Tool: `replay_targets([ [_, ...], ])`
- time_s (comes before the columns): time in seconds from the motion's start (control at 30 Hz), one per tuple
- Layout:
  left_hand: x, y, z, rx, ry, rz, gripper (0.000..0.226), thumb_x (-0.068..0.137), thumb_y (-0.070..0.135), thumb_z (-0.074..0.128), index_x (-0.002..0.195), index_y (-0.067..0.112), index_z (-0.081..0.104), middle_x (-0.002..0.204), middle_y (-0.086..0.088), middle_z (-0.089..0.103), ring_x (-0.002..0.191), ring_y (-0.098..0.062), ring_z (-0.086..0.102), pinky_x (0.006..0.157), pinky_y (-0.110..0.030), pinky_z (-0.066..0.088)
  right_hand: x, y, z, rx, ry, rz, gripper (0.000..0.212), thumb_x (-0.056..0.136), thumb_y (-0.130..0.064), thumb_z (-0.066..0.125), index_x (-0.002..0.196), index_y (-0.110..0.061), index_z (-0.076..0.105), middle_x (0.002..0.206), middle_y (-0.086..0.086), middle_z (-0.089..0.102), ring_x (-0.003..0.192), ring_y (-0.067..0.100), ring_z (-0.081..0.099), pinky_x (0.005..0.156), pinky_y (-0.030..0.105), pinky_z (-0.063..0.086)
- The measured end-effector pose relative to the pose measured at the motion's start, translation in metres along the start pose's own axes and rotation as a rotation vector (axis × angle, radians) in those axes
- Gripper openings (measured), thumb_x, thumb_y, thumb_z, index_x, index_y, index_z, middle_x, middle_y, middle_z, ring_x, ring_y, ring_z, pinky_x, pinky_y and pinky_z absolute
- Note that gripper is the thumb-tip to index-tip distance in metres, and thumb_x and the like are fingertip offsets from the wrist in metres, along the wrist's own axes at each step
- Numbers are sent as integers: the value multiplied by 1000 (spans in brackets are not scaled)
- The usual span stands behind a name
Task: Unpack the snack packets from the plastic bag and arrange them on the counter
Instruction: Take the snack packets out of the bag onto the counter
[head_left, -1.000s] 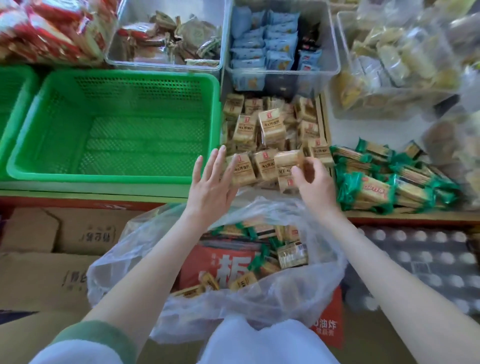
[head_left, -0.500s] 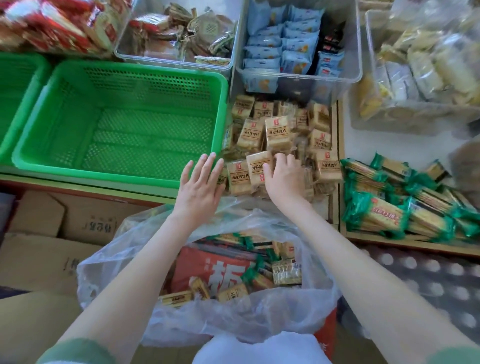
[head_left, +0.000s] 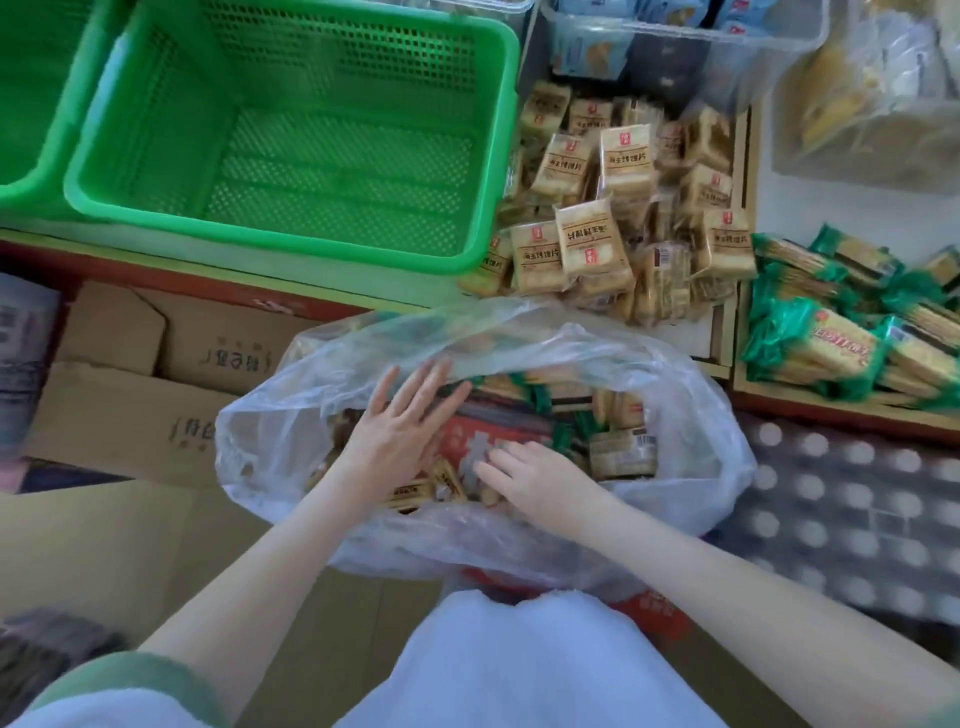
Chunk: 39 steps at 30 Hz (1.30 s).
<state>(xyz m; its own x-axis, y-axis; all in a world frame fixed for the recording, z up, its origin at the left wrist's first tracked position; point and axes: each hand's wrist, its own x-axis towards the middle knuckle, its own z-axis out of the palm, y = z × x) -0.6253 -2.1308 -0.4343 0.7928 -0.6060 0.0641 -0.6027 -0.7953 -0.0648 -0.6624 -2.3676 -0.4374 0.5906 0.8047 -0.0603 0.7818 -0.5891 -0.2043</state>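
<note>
A clear plastic bag (head_left: 696, 426) stands open below the counter edge, with tan snack packets (head_left: 621, 457) and green-ended packets inside on a red carton. Both my hands are inside the bag's mouth. My left hand (head_left: 400, 431) lies flat with its fingers spread against the far left inner side. My right hand (head_left: 535, 478) reaches down onto small packets near the bag's bottom; its fingers bend over them, and I cannot see a grip. On the counter above lies a heap of tan packets (head_left: 587, 249).
A big green basket (head_left: 467, 156) stands left of the heap, with another green basket at the far left. Green-wrapped cracker packs (head_left: 841, 338) lie on the right. Clear bins with blue packets (head_left: 675, 31) stand behind. Cardboard boxes (head_left: 156, 405) sit at lower left, bottle tops (head_left: 857, 499) at right.
Both hands have come down from the tan heap on the counter into the bag. The right hand let go of the packets it laid there. The view has tilted downward.
</note>
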Motion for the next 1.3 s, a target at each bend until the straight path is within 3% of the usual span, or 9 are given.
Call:
replay_targets([
  [0.07, -17, -3, 6, 27, -60, -78, 79, 89, 29, 59, 154, 22, 15, 158, -15, 17, 143, -32, 20, 117, -51, -2, -3, -11, 7, 38, -153, 85, 36, 72, -18, 75, 105, -12, 63, 93, 5, 66, 84, 23, 63, 70, 31, 49],
  [0.17, -26, -2, 8, 25, -113, -116, 92, 85, 28, 67, 154, 23, 7, 159, -14, 9, 145, -33, 14, 116, -52, -5, -8, -15, 10, 48, -410, 128, 52, 83, -32, 66, 128, -10, 52, 117, 7, 62, 106, 27, 59, 91, 37, 44],
  [0.3, -22, 4, 1, 24, -101, -70, 85, 87, 32, 66, 154, 20, 14, 159, -17, 16, 146, -31, 9, 116, -49, -7, -9, -22, 4, -11, -374, 159, 55, 86, -28, 62, 134, -8, 46, 125, 9, 58, 112, 29, 55, 97, 38, 39],
  [0.43, -12, 6, -10, 68, -94, -64, 90, 83, 27, 69, 152, 19, 13, 159, -17, 13, 146, -31, 7, 116, -50, -5, -10, -16, -13, -9, -143, 224, 62, 67, -23, 79, 120, 1, 58, 103, 14, 66, 90, 32, 64, 80, 40, 53],
  [0.53, 2, 1, -19, 90, -59, -86, 87, 79, 16, 63, 151, 18, 15, 158, -17, 12, 146, -31, 7, 116, -51, -7, -7, -3, -40, 180, 153, 397, 66, 73, -25, 77, 126, 1, 46, 98, 15, 63, 85, 32, 61, 77, 42, 54],
  [0.73, 49, -19, -36, 62, 7, -155, 91, 79, 18, 69, 152, 20, 16, 158, -15, 8, 146, -31, 8, 116, -53, -4, 30, 42, -103, 474, 584, 757, 52, 89, -28, 64, 119, -21, 23, 105, 10, 50, 76, 20, 51, 50, 15, 35],
  [0.9, 86, -32, -40, 73, -5, -174, 97, 80, 28, 71, 152, 22, 7, 159, -13, 2, 147, -30, 4, 115, -52, -9, 83, 83, -131, 382, 660, 816, 42, 93, -30, 58, 115, -26, 23, 118, 14, 44, 92, 28, 52, 67, 37, 49],
  [1.17, 102, -47, -25, 64, 63, -135, 101, 72, 18, 78, 151, 24, 16, 156, -16, 12, 145, -32, 10, 115, -51, -10, 136, 122, -107, -7, 191, 934, 42, 100, -45, 31, 129, -17, 41, 139, 14, 39, 123, 31, 36, 100, 45, 25],
  [1.3, 94, -46, -24, 13, 112, -107, 100, 77, 16, 73, 153, 23, 10, 157, -16, 10, 145, -33, 8, 116, -51, -8, 134, 118, -102, -55, 340, 883, 50, 101, -44, 25, 131, -11, 46, 150, 16, 32, 132, 30, 29, 109, 50, 14],
])
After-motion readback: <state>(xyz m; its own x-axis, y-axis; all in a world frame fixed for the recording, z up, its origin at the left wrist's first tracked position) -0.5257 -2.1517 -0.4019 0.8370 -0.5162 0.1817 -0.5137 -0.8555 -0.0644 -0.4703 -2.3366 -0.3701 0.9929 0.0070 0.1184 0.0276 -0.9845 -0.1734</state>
